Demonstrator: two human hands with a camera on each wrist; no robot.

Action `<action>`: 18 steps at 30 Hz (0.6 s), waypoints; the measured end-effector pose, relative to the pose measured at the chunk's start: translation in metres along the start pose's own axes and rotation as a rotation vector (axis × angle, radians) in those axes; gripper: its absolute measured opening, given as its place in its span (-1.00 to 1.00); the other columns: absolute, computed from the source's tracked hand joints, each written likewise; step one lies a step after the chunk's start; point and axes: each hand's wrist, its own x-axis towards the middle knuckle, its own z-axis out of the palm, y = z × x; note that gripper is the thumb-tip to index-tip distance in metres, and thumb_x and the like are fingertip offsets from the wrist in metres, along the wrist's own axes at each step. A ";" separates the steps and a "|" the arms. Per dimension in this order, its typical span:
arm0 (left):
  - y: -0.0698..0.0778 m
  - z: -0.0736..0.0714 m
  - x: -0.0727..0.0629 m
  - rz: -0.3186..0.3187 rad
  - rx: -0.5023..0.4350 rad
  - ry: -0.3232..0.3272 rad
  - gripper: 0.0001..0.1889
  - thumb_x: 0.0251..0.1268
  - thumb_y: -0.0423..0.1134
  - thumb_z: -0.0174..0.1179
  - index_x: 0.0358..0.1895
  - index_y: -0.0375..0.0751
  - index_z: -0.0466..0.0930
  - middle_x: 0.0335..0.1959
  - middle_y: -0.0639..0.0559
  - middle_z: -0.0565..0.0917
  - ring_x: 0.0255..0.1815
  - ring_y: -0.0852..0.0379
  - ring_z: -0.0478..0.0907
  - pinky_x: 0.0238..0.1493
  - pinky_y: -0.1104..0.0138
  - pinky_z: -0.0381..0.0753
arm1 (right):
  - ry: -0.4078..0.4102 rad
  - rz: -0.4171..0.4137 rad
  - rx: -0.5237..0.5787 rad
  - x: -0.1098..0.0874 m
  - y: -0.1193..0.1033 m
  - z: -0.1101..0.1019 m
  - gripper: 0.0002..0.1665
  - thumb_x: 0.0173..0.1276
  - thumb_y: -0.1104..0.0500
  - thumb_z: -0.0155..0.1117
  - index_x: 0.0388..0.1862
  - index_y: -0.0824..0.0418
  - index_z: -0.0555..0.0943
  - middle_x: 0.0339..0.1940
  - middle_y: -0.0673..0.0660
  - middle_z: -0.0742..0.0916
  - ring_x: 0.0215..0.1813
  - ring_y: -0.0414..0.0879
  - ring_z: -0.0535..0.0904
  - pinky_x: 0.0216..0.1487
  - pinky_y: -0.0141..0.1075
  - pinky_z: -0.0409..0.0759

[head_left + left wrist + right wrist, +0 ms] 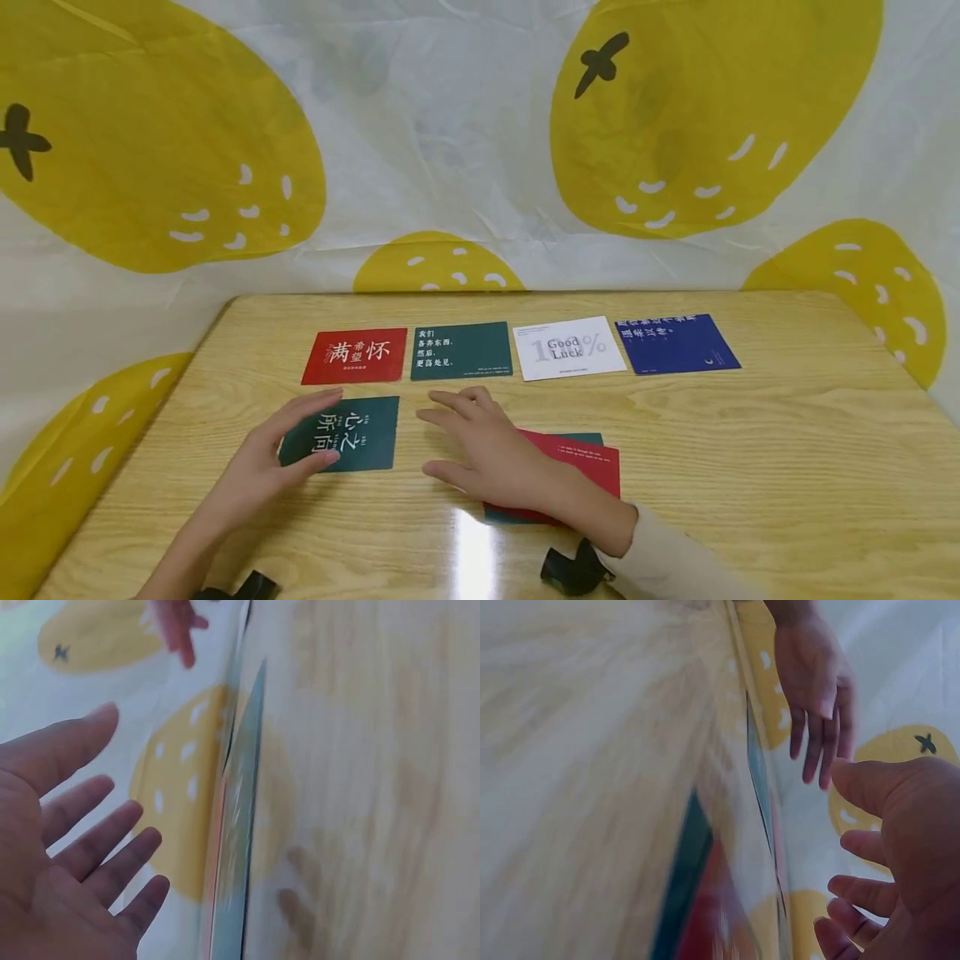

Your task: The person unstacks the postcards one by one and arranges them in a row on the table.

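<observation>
My left hand (255, 458) hovers with spread fingers over the left part of a dark green card (378, 433) with sideways white characters. Nothing is between thumb and fingers; in the left wrist view the palm and the loosely extended fingers (112, 862) show bare. To its right, my right hand (491, 454) is held above the table, fingers pointing left and apart from the thumb, also holding nothing. Its wrist overlaps a small pile in the head view: a red card (596, 475) on top, with green edges (588, 437) showing beneath.
Along the back lie a red card (356, 357), a green card (461, 352), a white "Good Luck" card (570, 348) and a blue card (675, 343). The wooden table (810, 467) ends at a hanging cloth (450, 150) with yellow fruit shapes.
</observation>
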 end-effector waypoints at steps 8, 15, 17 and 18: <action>0.026 0.027 0.007 -0.003 -0.077 -0.034 -0.25 0.09 -0.15 0.40 0.39 0.18 0.30 0.35 0.23 0.32 0.36 0.13 0.17 0.22 -0.20 0.25 | 0.088 0.052 0.081 -0.038 0.022 -0.025 -0.26 0.27 -0.12 0.32 0.40 0.00 0.37 0.45 -0.03 0.32 0.30 -0.18 0.14 0.11 -0.20 0.49; 0.043 0.052 0.018 0.078 -0.102 -0.115 -0.24 0.06 -0.18 0.43 0.38 0.16 0.32 0.35 0.20 0.34 0.33 0.06 0.25 0.19 -0.12 0.36 | 0.148 0.037 0.055 -0.068 0.038 -0.032 -0.26 0.24 -0.06 0.36 0.39 -0.01 0.38 0.41 0.00 0.35 0.32 -0.12 0.18 0.07 -0.18 0.54; 0.048 0.060 0.019 0.088 -0.105 -0.133 -0.23 0.04 -0.18 0.44 0.37 0.16 0.32 0.35 0.21 0.33 0.29 0.05 0.30 0.17 -0.07 0.41 | 0.148 0.057 0.063 -0.077 0.041 -0.033 -0.24 0.21 -0.05 0.39 0.38 -0.01 0.39 0.40 0.00 0.36 0.31 -0.14 0.18 0.04 -0.21 0.56; 0.051 0.064 0.019 0.094 -0.105 -0.140 -0.22 0.03 -0.19 0.45 0.38 0.14 0.31 0.35 0.22 0.32 0.29 0.06 0.31 0.16 -0.05 0.42 | 0.146 0.071 0.067 -0.081 0.042 -0.033 -0.23 0.20 -0.05 0.40 0.38 -0.01 0.39 0.40 -0.01 0.37 0.30 -0.15 0.19 0.04 -0.22 0.57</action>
